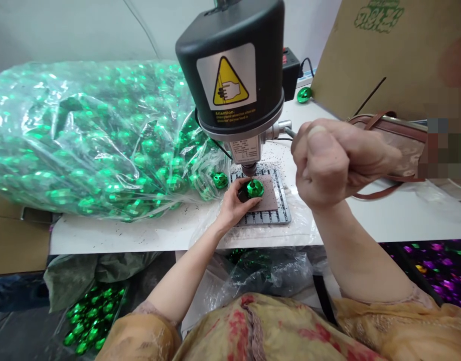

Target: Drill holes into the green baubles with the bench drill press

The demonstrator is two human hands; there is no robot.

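Printed yellow-and-red clothing fills the foreground, and below the near edge of the white surface a bag of green mirrored baubles lies at left. Both hands are raised over the surface. The left hand curls partly closed around one green bauble, pinning it to a brown pad on a slotted metal plate, so that it stays lined up beneath the spindle of a black-headed bench drill. The right hand makes a tight fist around the drill's metal feed lever, which juts sideways toward it. Dark specks scatter around the plate. One loose bauble rests just beside the plate, another lies beyond the drill, and a large clear sack holding too many to count covers the surface's left side.
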